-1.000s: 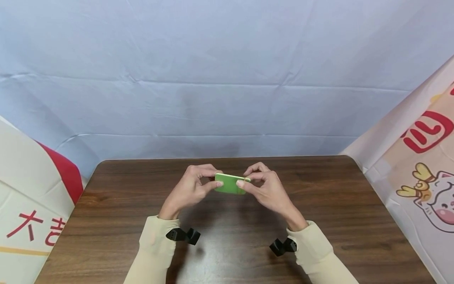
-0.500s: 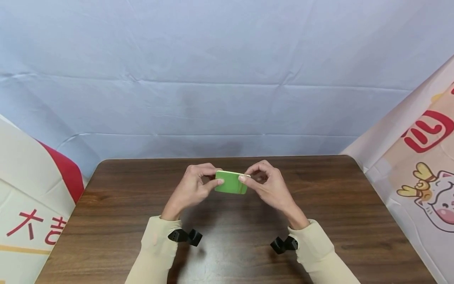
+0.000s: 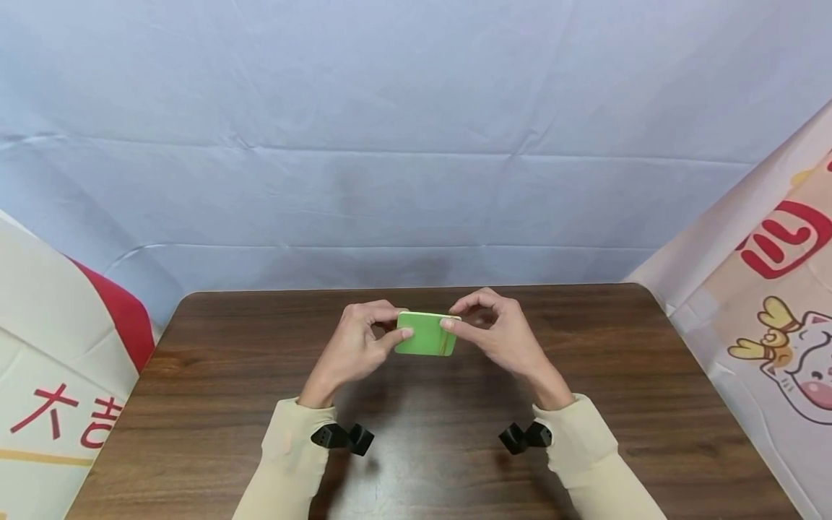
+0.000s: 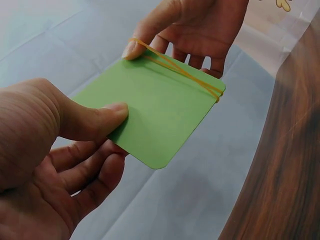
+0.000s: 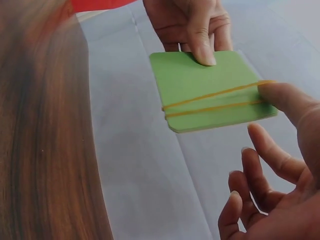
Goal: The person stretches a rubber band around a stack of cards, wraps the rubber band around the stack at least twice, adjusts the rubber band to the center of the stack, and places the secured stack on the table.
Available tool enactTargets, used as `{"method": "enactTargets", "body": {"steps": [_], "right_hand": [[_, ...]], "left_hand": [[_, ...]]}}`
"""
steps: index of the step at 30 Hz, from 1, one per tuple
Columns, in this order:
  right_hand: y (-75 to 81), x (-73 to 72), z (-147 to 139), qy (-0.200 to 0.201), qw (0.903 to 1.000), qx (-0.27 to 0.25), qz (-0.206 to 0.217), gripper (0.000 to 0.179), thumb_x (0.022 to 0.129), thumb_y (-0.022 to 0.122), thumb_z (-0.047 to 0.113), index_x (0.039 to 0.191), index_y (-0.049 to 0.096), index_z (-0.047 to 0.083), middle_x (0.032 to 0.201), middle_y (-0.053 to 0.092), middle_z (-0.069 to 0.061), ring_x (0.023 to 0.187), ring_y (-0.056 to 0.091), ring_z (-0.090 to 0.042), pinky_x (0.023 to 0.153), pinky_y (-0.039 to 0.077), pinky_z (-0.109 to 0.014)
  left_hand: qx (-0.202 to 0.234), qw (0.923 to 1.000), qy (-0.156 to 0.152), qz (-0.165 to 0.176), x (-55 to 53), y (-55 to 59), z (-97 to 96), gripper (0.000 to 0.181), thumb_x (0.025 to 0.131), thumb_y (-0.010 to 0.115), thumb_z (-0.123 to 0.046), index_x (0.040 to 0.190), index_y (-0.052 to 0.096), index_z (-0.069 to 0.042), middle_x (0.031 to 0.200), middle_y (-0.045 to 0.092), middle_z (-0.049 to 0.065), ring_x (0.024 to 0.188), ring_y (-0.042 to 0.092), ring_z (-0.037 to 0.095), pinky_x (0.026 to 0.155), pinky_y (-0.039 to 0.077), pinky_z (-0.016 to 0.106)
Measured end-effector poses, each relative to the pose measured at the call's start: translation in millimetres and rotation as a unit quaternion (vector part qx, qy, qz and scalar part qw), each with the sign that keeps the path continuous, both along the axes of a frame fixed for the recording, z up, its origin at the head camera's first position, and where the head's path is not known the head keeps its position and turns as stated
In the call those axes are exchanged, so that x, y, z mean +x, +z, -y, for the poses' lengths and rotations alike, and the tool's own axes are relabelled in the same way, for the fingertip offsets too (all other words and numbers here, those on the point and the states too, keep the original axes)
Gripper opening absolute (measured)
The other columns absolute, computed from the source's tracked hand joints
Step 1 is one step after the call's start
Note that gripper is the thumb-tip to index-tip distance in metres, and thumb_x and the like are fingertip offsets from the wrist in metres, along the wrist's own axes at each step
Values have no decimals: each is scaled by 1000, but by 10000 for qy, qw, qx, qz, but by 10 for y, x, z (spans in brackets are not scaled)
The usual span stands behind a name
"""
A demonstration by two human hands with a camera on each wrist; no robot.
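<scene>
A small stack of green cards (image 3: 422, 338) with rounded corners is held up over the table, its broad face toward me. My left hand (image 3: 357, 343) pinches the left end, thumb on the face and fingers behind. An orange-yellow rubber band (image 4: 186, 73) runs around the other end, its two strands crossing in the left wrist view. My right hand (image 3: 507, 338) is at that end, with the thumb hooked into the band at the stack's edge. In the right wrist view, the right hand's other fingers (image 5: 260, 182) curl below the stack, apart from it.
The dark wooden table (image 3: 416, 462) has its far edge just beyond my hands. A pale cloth backdrop (image 3: 416, 180) rises behind it, and printed cloths hang at left and right. Each wrist carries a small black camera (image 3: 343, 438).
The stack has tilted so that more of its green face shows. My right hand has shifted slightly right and up, its thumb sliding toward the stack's right edge; the left keeps its pinch.
</scene>
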State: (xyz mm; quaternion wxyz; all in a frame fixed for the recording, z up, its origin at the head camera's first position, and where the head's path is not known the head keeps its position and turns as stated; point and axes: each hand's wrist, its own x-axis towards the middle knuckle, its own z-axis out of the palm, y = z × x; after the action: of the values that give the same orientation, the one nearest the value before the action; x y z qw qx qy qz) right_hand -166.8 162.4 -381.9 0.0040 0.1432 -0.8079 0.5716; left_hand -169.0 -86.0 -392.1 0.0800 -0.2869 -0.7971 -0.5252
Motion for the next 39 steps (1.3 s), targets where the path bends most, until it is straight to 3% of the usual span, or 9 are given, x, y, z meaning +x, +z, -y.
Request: {"method": "enactTargets", "body": {"steps": [6,11,23,29,36,39], "right_hand": [[45,1,-20,25,9998,183,4,19,85,84,21,100,76,11,102,65,-5,95,65,-23,82,54,-39],[60,3,-26,176,9990,363,-185,17,85,84,15,100,77,11,101,66,-4,102,64,-29,85,52,-49],[64,-33,-103,937,9925,698,-351,18,85,84,14,101,79,19,104,68,-4,98,58,-20,82,46,-41],[60,-38,-106,1215,9889,772,-363,22,85,81,5,102,78,18,105,68,-2,100,60,-26,82,48,-44],[31,-11,-114,1103,9889,873,-484,34,81,83,3,110,76,19,108,67,5,103,60,-25,85,46,-47],[-12,8,-100,953,9864,983,-913,41,80,87,8,117,74,19,112,64,5,106,60,-23,85,47,-46]], "left_hand": [[-76,9999,-76,2,-2,-17,-2,15,84,79,2,98,80,-4,83,68,0,71,60,13,62,52,26],[-152,9998,-124,76,-9,-41,-2,16,84,80,2,100,80,-3,84,69,0,72,61,13,64,53,27],[-240,9982,-392,375,-42,-105,31,17,85,79,2,101,80,-4,90,73,1,74,64,13,69,56,33],[-320,9969,-521,496,-46,-121,33,16,86,77,2,101,79,-4,91,73,6,75,64,13,70,57,37],[-223,9978,-412,464,-59,-117,58,18,85,78,4,101,80,-4,90,73,5,73,63,14,68,56,36],[-108,9975,-370,592,-66,-120,58,17,85,77,4,100,79,-3,89,73,6,72,64,13,66,56,32]]}}
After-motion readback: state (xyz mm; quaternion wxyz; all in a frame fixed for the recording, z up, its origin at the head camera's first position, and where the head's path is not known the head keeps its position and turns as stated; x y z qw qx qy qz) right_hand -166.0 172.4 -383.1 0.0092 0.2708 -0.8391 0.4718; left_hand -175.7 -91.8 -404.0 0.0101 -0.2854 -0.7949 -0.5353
